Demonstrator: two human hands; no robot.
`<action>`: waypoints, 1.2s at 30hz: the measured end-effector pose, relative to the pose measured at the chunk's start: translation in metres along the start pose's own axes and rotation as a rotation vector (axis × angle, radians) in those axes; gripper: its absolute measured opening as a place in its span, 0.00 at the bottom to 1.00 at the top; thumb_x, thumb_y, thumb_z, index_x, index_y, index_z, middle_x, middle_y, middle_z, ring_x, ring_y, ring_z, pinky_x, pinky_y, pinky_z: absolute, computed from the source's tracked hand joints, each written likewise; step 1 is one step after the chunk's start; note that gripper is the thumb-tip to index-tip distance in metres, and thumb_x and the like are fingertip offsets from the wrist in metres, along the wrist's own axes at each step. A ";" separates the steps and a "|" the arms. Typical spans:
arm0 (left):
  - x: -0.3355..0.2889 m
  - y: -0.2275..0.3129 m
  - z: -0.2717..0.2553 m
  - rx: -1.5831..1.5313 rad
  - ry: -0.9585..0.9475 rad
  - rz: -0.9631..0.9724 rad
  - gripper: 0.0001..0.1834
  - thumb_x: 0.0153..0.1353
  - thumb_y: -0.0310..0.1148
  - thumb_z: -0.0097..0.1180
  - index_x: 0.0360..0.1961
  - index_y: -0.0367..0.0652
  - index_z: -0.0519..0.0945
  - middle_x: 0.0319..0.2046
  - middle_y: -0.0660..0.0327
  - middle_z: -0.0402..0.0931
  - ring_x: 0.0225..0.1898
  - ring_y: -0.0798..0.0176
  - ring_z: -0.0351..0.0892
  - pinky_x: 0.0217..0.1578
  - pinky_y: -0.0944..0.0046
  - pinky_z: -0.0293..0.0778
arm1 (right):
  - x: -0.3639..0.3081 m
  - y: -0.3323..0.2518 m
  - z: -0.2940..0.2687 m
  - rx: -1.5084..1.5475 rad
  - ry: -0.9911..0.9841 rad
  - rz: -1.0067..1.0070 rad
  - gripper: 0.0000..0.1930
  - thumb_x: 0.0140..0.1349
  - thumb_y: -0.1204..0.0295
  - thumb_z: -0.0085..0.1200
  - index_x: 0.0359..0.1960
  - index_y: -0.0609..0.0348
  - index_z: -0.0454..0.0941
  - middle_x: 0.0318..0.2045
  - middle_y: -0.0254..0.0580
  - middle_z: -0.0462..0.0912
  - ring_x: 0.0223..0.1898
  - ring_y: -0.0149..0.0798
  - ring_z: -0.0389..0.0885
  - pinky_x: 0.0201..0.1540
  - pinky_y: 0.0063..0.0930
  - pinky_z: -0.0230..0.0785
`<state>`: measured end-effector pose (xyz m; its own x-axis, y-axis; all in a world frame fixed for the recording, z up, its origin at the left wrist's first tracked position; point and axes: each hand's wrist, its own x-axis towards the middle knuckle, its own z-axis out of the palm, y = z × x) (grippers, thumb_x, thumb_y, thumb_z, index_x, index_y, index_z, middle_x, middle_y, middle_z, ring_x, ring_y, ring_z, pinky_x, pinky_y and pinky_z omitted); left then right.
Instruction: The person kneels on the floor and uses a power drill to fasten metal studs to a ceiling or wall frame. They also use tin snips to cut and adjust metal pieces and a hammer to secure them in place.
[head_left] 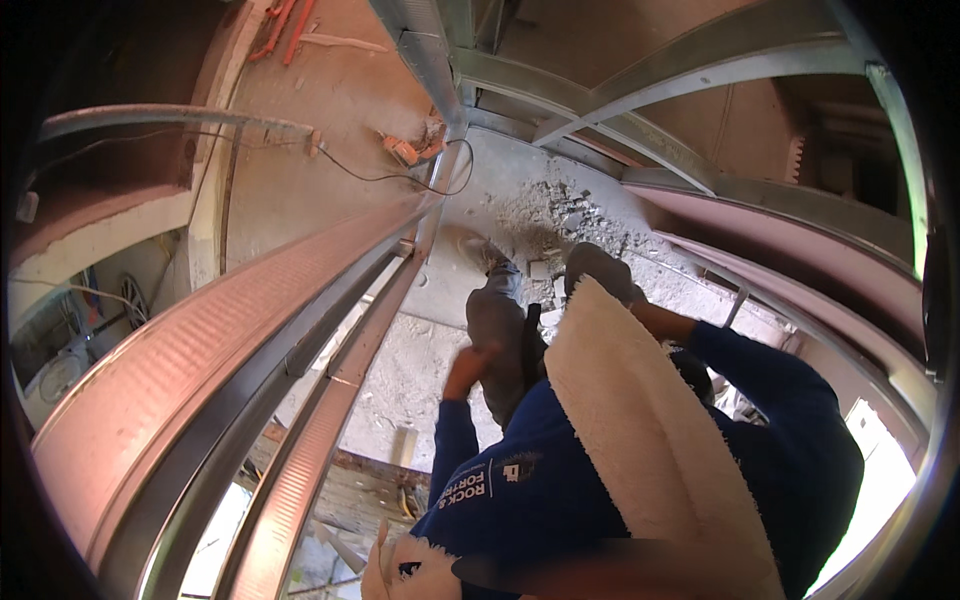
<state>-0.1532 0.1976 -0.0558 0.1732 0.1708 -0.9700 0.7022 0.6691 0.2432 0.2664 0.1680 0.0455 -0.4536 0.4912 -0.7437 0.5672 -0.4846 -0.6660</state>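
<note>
My left hand [473,368] is beside my left thigh, against the dark grey trousers [496,330]. It is smeared by motion, so its fingers do not show clearly. My right hand [655,321] is down by my right leg. A cream fleecy towel [640,420] hangs over the front of my blue sweater [540,480] and hides the fingers of that hand. I can make out nothing held in either hand.
Metal framing studs [330,300] run along my left, and a metal frame [640,120] rises ahead right. Rubble [570,215] lies on the dusty floor before my feet. An orange power tool [402,150] with a dark cord [365,178] lies beyond the studs.
</note>
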 end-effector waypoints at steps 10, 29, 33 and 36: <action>0.169 0.116 -0.129 -0.147 1.060 0.941 0.26 0.60 0.42 0.69 0.49 0.30 0.79 0.45 0.44 0.82 0.47 0.48 0.81 0.51 0.54 0.73 | 0.375 0.120 0.035 0.234 -0.068 0.062 0.17 0.70 0.61 0.53 0.50 0.62 0.75 0.39 0.45 0.86 0.32 0.37 0.87 0.33 0.34 0.81; 0.237 0.113 -0.124 -0.183 1.381 0.991 0.22 0.63 0.45 0.69 0.43 0.33 0.85 0.37 0.58 0.86 0.37 0.66 0.80 0.44 0.65 0.74 | 0.710 0.305 0.101 -0.486 0.292 -0.235 0.20 0.71 0.58 0.49 0.43 0.66 0.83 0.30 0.51 0.87 0.18 0.42 0.84 0.22 0.39 0.75; 0.250 0.112 -0.125 0.014 1.351 0.957 0.23 0.66 0.45 0.64 0.43 0.30 0.82 0.39 0.51 0.85 0.39 0.61 0.83 0.44 0.60 0.81 | 0.725 0.265 0.080 0.132 0.000 0.010 0.23 0.69 0.57 0.52 0.36 0.72 0.83 0.31 0.62 0.86 0.33 0.59 0.85 0.37 0.45 0.77; 0.259 0.111 -0.129 0.083 1.413 0.934 0.23 0.67 0.45 0.64 0.43 0.30 0.83 0.39 0.51 0.85 0.39 0.61 0.84 0.43 0.61 0.82 | 0.751 0.240 0.063 -0.300 -0.138 -0.120 0.21 0.71 0.58 0.51 0.31 0.65 0.85 0.26 0.50 0.87 0.22 0.45 0.84 0.25 0.39 0.74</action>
<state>-0.1190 0.4096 -0.2798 -0.1550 0.9514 0.2662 0.7641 -0.0553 0.6427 0.0187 0.3749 -0.6764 -0.6058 0.4194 -0.6761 0.6721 -0.1849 -0.7170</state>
